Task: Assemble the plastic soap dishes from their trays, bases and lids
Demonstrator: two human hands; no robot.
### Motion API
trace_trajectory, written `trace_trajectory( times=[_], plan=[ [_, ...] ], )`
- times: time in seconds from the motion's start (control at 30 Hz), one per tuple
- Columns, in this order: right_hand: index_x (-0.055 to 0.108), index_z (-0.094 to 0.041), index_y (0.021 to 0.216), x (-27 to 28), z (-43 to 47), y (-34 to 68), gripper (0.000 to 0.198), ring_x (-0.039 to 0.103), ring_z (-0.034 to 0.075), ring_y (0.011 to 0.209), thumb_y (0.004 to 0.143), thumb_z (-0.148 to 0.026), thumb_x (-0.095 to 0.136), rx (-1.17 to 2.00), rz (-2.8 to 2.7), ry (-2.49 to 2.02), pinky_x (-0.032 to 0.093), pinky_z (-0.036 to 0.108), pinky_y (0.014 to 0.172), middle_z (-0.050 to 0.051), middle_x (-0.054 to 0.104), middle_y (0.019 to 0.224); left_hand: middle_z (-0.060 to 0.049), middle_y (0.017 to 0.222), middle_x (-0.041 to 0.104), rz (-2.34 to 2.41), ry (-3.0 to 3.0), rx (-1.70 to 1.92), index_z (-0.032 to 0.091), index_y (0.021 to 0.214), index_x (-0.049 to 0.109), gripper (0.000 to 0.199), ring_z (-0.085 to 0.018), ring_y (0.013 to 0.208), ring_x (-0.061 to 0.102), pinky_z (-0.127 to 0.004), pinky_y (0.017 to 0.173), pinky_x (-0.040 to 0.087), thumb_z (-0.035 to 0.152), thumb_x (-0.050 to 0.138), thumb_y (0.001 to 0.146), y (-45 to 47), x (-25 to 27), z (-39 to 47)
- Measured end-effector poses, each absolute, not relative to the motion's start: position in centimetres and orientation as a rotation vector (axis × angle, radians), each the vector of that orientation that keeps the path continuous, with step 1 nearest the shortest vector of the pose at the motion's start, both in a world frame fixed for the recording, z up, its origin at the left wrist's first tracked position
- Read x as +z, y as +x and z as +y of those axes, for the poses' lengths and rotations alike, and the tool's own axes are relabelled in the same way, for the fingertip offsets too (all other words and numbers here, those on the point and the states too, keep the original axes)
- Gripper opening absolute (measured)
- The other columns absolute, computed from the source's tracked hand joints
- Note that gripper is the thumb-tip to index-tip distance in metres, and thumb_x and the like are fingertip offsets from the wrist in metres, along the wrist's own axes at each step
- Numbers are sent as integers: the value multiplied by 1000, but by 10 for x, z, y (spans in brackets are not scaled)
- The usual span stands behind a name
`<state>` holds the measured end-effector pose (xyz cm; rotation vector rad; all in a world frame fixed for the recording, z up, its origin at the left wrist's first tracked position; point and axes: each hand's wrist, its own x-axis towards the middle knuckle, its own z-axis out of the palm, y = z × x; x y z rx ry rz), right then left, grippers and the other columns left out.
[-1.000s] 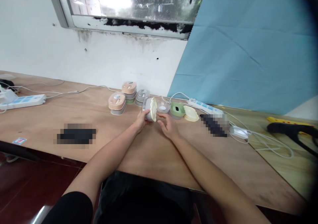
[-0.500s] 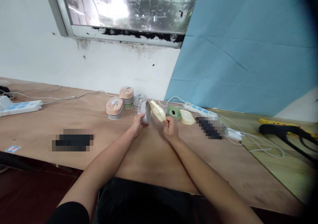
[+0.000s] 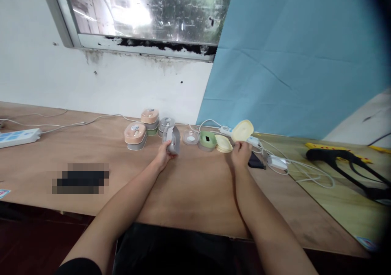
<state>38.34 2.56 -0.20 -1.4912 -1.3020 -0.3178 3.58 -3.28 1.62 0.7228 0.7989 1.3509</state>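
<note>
My left hand (image 3: 165, 158) is closed on a grey plastic food container (image 3: 173, 140), tilted on its side just above the table; a see-through part shows on its left. My right hand (image 3: 242, 153) pinches a cream plastic lid (image 3: 242, 131) by its lower edge and holds it up, apart from the container. Directly left of that hand lies a stack of cream lids (image 3: 224, 144). Beside the stack sits a green-topped container (image 3: 207, 140), and left of it a clear plastic piece (image 3: 191, 137).
Lunch boxes with peach lids (image 3: 135, 133) and a grey one (image 3: 166, 124) stand near the wall. White power strips (image 3: 20, 137) and cables lie at both sides. Dark blurred objects (image 3: 81, 180) rest on the wooden table (image 3: 195, 193). A black frame-like thing (image 3: 345, 157) is far right.
My right hand has carried the cream lid from beside the grey container rightwards, over past the cream stack. My left hand still holds the container. The view has shifted slightly right.
</note>
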Motion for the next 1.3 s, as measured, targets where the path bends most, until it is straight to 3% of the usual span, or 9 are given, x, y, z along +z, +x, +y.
trace_trajectory(
  times=[0.13, 0.3, 0.47, 0.7, 0.9, 1.0, 1.1, 1.2, 1.3],
  plan=[
    [53, -20, 71, -7, 31, 380, 32, 48, 28, 93, 78, -51, 53, -254, -1345, -1569, 39, 43, 86, 9, 55, 76, -5, 89, 63, 791, 726, 1350, 21, 100, 57, 39, -19, 73, 60, -32, 61, 49, 49, 59, 73, 36, 15, -32],
    [58, -19, 68, -15, 35, 380, 35, 49, 27, 91, 73, -54, 57, -187, -1394, -1612, 39, 42, 86, 8, 55, 75, -5, 87, 63, 788, 723, 1345, 20, 99, 56, 40, -19, 73, 61, -31, 61, 50, 49, 59, 72, 37, 16, -34],
    [65, -16, 76, -21, 39, 384, 37, 49, 27, 95, 72, -52, 58, -94, -1370, -1604, 38, 44, 91, 10, 56, 83, -6, 88, 63, 798, 716, 1340, 20, 100, 58, 39, -20, 73, 61, -31, 60, 49, 49, 59, 73, 37, 16, -34],
    [65, -15, 100, -24, 40, 380, 49, 46, 28, 113, 65, -48, 69, -22, -1433, -1613, 35, 44, 99, 15, 52, 111, -7, 89, 64, 803, 719, 1324, 20, 101, 59, 39, -21, 76, 62, -32, 62, 50, 49, 57, 74, 37, 16, -35],
    [53, -11, 118, -2, 26, 360, 54, 45, 32, 115, 77, -45, 60, -331, -1364, -1448, 34, 51, 100, 19, 53, 117, -7, 88, 65, 772, 735, 1316, 20, 101, 59, 38, -19, 72, 61, -30, 58, 50, 47, 57, 75, 38, 17, -35],
    [52, -13, 118, 14, 6, 323, 47, 48, 32, 114, 81, -43, 57, -439, -1536, -1239, 37, 52, 98, 18, 56, 116, -7, 92, 65, 757, 735, 1316, 19, 101, 59, 36, -20, 75, 62, -32, 61, 51, 45, 59, 75, 39, 16, -35],
    [56, -18, 113, 20, -18, 270, 38, 54, 28, 106, 83, -41, 58, -373, -1863, -970, 45, 45, 93, 13, 60, 109, -9, 95, 66, 726, 754, 1307, 18, 102, 60, 37, -22, 80, 63, -34, 65, 52, 43, 61, 75, 41, 14, -36],
    [55, -17, 117, 19, -39, 219, 42, 55, 26, 106, 84, -44, 58, -248, -2098, -773, 48, 38, 91, 13, 58, 114, -9, 95, 67, 632, 798, 1296, 16, 102, 61, 37, -22, 83, 63, -33, 68, 51, 40, 62, 75, 44, 13, -38],
    [58, -18, 110, 15, -48, 191, 26, 57, 22, 99, 92, -34, 48, -209, -2164, -697, 48, 35, 87, 10, 61, 107, -8, 94, 67, 576, 811, 1323, 16, 99, 63, 33, -21, 86, 62, -30, 71, 50, 37, 63, 75, 46, 12, -40]
  ],
)
